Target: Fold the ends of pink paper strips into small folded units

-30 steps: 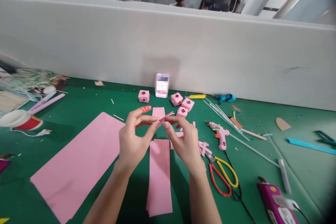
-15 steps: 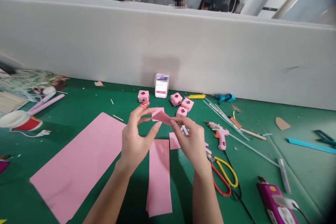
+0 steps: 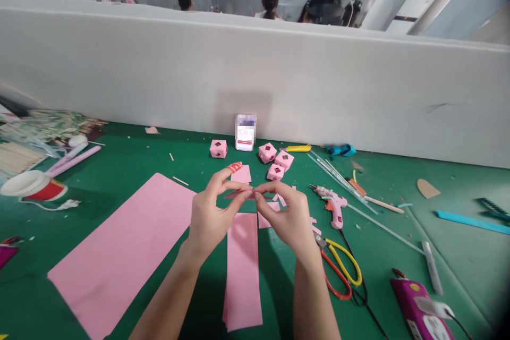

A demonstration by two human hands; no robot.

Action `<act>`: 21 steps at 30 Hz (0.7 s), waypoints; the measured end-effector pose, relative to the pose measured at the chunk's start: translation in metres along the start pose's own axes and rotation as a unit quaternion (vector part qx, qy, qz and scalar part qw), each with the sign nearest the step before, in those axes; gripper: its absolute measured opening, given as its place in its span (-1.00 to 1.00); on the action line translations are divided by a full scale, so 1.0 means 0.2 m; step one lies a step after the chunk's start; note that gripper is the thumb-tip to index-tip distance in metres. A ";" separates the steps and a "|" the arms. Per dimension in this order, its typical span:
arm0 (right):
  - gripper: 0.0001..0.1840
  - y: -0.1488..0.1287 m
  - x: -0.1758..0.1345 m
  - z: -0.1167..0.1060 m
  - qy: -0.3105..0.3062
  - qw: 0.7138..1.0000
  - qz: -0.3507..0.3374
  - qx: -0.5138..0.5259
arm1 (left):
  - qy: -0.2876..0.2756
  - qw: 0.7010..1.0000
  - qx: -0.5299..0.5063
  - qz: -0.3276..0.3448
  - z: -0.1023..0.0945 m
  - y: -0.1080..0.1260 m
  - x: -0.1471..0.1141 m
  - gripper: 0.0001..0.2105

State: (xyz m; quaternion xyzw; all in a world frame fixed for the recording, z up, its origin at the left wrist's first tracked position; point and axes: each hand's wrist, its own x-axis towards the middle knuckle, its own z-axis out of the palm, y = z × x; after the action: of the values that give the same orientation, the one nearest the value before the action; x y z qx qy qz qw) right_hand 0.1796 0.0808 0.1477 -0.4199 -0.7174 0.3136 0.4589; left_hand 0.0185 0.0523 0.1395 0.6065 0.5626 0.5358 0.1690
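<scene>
Between both hands is a small folded piece of pink paper [image 3: 231,195], seen nearly edge-on and partly covered by fingers. My left hand [image 3: 215,215] pinches it between thumb and fingers; a red wrapping sits on one finger. My right hand [image 3: 283,212] pinches the same piece from the other side, fingertips almost meeting the left ones. Just beyond lies a pink paper square [image 3: 241,174]. Under the hands are pink paper strips [image 3: 244,271] and another small pink piece [image 3: 268,219]. A large pink sheet [image 3: 123,255] lies left of my left forearm.
Pink paper cubes [image 3: 267,153] with diamond holes stand near a propped phone [image 3: 245,133]. To the right lie a yellow cutter [image 3: 298,148], a pink glue gun [image 3: 337,210], scissors [image 3: 342,271] and a purple power strip [image 3: 420,303]. A paper cup [image 3: 35,185] stands left.
Both hands have come closer together and slightly lower. The pink paper piece has tilted from showing its face to nearly edge-on, uncovering the square behind it.
</scene>
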 end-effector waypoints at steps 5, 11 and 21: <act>-0.90 0.00 0.00 0.01 0.011 1.000 0.005 -0.004 | 0.023 0.999 -0.030 0.009 0.01 0.00 -0.02 -0.63; -0.91 0.10 0.01 -0.10 0.054 0.996 0.051 -0.049 | 0.127 0.990 -0.062 -0.009 -0.04 0.01 0.00 -0.70; -0.83 0.07 0.00 -0.06 0.031 0.995 0.052 0.074 | 0.103 0.987 -0.080 -0.098 -0.09 0.03 0.02 -0.59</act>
State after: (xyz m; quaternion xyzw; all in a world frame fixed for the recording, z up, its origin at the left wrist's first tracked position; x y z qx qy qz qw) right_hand 0.1947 0.0873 0.1404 -0.4314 -0.6547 0.3758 0.4940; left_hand 0.0063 0.0475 0.1528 0.4744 0.5893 0.6194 0.2098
